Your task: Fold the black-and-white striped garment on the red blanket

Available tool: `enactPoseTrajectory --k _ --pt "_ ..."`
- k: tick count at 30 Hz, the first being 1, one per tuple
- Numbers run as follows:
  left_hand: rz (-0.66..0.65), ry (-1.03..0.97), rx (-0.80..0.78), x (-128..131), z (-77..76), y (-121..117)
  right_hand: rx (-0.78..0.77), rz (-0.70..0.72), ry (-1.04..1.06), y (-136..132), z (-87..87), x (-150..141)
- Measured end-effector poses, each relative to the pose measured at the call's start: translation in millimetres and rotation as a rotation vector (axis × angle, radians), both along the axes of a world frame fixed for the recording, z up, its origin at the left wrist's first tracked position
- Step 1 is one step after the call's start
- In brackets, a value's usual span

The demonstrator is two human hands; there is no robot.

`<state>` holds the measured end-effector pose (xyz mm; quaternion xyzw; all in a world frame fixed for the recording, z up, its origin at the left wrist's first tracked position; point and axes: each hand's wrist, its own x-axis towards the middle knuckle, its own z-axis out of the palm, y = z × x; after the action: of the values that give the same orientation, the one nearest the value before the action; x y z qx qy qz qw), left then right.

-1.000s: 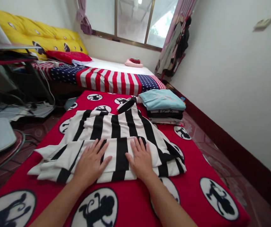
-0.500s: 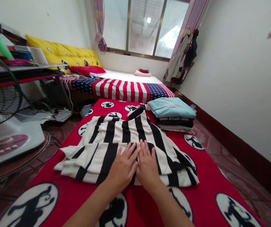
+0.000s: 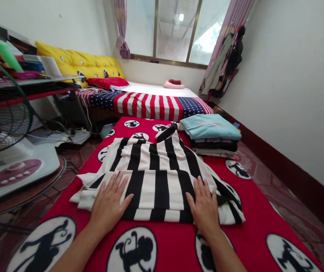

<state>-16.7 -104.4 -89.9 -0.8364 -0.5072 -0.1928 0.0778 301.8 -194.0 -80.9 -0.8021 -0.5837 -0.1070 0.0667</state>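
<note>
A black-and-white striped garment (image 3: 154, 189) lies spread on a red blanket (image 3: 176, 249) printed with monkey figures in white circles. Its near part is folded over into a wide flat band. My left hand (image 3: 109, 202) rests flat on the left part of this band, fingers spread. On the band's right part lies my right hand (image 3: 204, 206), palm down with the fingers apart. Neither hand grips the cloth. Beyond the garment, at the right, a pile of folded clothes has a light blue garment (image 3: 210, 126) on top.
At the left a fan (image 3: 17, 170) stands on a round stool, beside a cluttered desk (image 3: 37, 81). A bed (image 3: 147, 105) with a striped and starred sheet is under the window. Clothes (image 3: 221, 64) hang by the right wall (image 3: 289, 94).
My hands were side by side at the middle of the folded band. They have moved apart, the left hand to the left and the right hand to the right, across the cloth.
</note>
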Motion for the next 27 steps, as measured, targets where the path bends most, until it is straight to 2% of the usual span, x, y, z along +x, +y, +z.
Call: enactPoseTrajectory --k 2,4,7,9,10,12,15,17,22,24,27 --pt "-0.004 0.016 -0.042 1 5.9 -4 -0.029 -0.023 0.004 2 11.3 -7" --pt "-0.005 0.019 -0.098 13 20.8 -7 -0.035 0.004 0.024 9 28.4 -23" --pt "-0.137 -0.03 -0.118 51 49.2 -8 -0.016 0.219 0.116 26 50.8 -57" --pt "-0.273 -0.069 -0.112 76 57.9 -5 -0.03 0.371 0.201 38 52.8 -74" --pt "-0.3 -0.076 -0.113 85 56.6 -3 -0.047 0.41 0.235 42 49.1 -78" --pt "-0.255 -0.068 -0.123 90 44.5 4 -0.067 0.388 0.259 45 35.3 -73" --pt "-0.143 -0.042 -0.116 72 19.4 13 -0.039 0.234 0.2 39 14.2 -46" --pt "-0.114 -0.029 -0.1 57 9.8 16 -0.014 0.155 0.139 32 6.7 -25" --pt "-0.052 0.032 -0.046 31 8.5 11 0.029 0.068 0.034 11 -3.4 14" --pt "-0.053 0.055 -0.011 15 6.9 4 0.066 0.083 0.014 -5 -8.5 30" --pt "-0.174 0.11 0.019 -24 1.1 -9 0.07 0.268 0.019 -37 -11.6 58"
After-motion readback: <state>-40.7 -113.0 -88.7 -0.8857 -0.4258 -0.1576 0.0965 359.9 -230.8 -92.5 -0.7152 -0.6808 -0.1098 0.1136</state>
